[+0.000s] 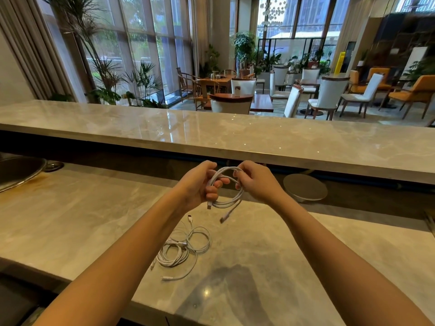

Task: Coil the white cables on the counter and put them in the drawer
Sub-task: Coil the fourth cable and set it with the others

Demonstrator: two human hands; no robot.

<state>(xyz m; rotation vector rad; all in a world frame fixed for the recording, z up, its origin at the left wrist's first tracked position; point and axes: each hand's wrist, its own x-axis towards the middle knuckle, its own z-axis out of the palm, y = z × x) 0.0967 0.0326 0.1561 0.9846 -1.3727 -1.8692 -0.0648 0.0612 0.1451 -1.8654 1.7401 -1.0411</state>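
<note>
Marble tabletop (pixel 94 208) lay below; left hand (pixel 200 182) and right hand (pixel 255 181) pinched one white cable (pixel 229 201); even, snug loops would serve best.

held cable (pixel 226 204): white, wound in a few loose loops, held up above the counter (pixel 70 220); the left hand (pixel 200 182) and right hand (pixel 256 182) each grip the loops.
held cable ends: one plug juts from the coil's lower left; the other hangs free on a short tail.
cables on counter (pixel 173 255): white, lying flat; a small tight coil overlaps a wider loop to its right.
loose ends: one plug points away, one tail trails toward the front edge.
count on counter: cannot tell.
</note>
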